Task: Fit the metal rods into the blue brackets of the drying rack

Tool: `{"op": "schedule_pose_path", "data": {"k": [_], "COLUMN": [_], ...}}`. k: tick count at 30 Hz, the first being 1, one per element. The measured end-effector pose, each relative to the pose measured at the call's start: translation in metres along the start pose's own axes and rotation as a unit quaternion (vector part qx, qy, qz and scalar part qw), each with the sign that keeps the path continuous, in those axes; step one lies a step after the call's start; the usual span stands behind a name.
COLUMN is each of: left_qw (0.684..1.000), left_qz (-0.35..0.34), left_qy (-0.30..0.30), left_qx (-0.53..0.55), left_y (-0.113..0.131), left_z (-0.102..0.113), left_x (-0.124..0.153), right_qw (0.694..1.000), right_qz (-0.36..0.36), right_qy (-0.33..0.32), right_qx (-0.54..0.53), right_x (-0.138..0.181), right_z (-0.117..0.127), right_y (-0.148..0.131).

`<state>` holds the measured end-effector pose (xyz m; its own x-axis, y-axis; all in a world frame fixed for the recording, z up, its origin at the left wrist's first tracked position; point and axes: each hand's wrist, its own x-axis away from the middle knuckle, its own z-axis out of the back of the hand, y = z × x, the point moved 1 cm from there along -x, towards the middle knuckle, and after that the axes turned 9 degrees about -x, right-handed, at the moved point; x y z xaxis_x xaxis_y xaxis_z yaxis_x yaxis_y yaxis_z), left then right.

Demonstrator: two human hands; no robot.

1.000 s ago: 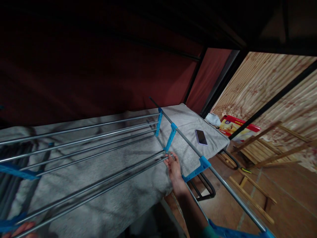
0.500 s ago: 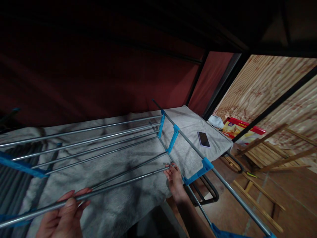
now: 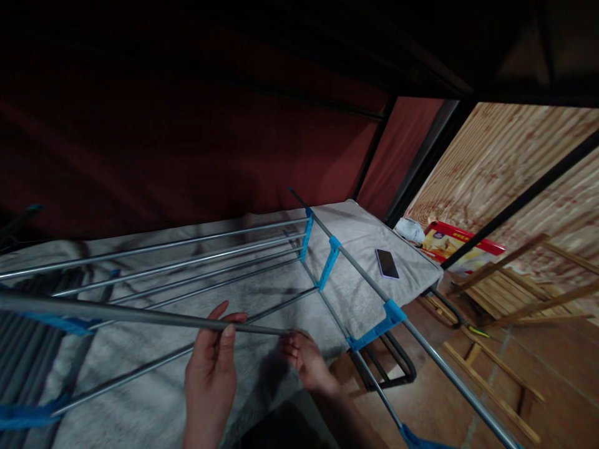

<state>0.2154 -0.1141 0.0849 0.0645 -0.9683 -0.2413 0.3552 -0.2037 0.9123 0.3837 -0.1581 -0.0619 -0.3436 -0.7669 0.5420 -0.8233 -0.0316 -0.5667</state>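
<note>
A loose grey metal tube (image 3: 140, 313) slants across the front of a partly built rack of metal tubes and blue plastic connectors (image 3: 381, 324). My left hand (image 3: 213, 358) pinches the tube between thumb and fingers at mid-length. At the tube's right end my right hand (image 3: 306, 360) is closed around the tip, its fingers somewhat blurred. Behind the hands, several fixed tubes (image 3: 201, 255) run from the left connectors to the blue brackets (image 3: 327, 265) on the right. The held tube's left end rises toward the camera and leaves the picture.
The rack stands on a grey blanket (image 3: 365, 224), where a phone (image 3: 387, 264) lies at the right. More grey tubes (image 3: 28, 349) lie at the left. Beyond the blanket's edge are a red and yellow box (image 3: 461, 243), a wooden chair (image 3: 510, 287) and a wooden frame (image 3: 491, 386) on the tiled floor.
My left hand has slid rightward and the tube's left end has lifted. My right hand has drawn back left and down, taking the tube's right end away from the side frame.
</note>
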Motion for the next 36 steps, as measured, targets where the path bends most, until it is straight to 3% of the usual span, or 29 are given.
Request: {"op": "schedule_pose_path", "data": {"k": [5,8,11,15,22,31,36], "left_qw": [0.999,0.997,0.995,0.988,0.949,0.889,0.888], "left_qz": [-0.007,-0.023,-0.06,-0.109,-0.226,-0.274,-0.274], "left_qy": [-0.046,-0.06,-0.047,-0.056,-0.02,-0.084,-0.086], "left_qx": [-0.025,-0.052,-0.067,-0.093,-0.22,-0.356,-0.36], "left_y": [-0.013,-0.014,-0.011,-0.019,-0.09,-0.155,-0.179], "left_z": [-0.014,-0.014,-0.004,0.017,0.05,0.092,0.109], "left_x": [0.005,0.006,0.002,-0.006,-0.005,-0.018,-0.022], "right_qw": [0.997,0.989,0.977,0.969,0.982,0.982,0.982], "right_qz": [-0.054,-0.075,-0.066,-0.044,0.065,0.131,0.159], "right_qy": [-0.035,-0.096,-0.141,-0.143,-0.123,-0.102,-0.083], "right_qx": [0.044,0.088,0.143,0.195,0.13,0.087,0.067], "right_x": [0.016,0.024,0.029,0.025,0.019,0.022,0.019], "right_z": [-0.018,-0.027,-0.033,-0.036,-0.04,-0.06,-0.064], "right_y": [0.018,0.02,0.014,-0.005,-0.045,-0.087,-0.097]}}
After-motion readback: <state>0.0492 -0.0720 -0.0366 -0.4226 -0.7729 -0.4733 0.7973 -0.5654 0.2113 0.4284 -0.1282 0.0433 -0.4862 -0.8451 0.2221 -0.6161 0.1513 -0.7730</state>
